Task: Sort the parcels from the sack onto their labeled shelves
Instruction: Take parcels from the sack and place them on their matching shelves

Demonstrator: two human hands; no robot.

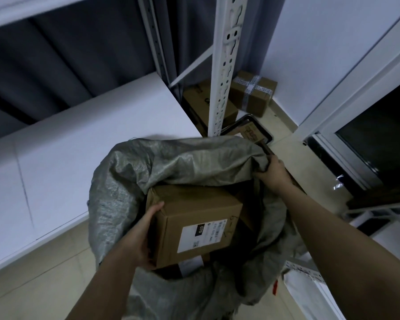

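Note:
A grey woven sack (171,162) stands open on the floor at the centre. In its mouth sits a brown cardboard parcel (194,218) with a white label marked 070. My left hand (146,236) grips the parcel's left side, thumb on its top edge. My right hand (273,169) holds the sack's far right rim and pulls it open. More cardboard shows inside the sack, under and behind the parcel, mostly hidden.
A white shelf board (79,139) lies to the left, with a perforated white upright (226,65) beside it. Two taped brown boxes (252,93) and a black tray (249,130) sit on the floor behind. A window frame (333,125) and a shelf rail (303,271) are on the right.

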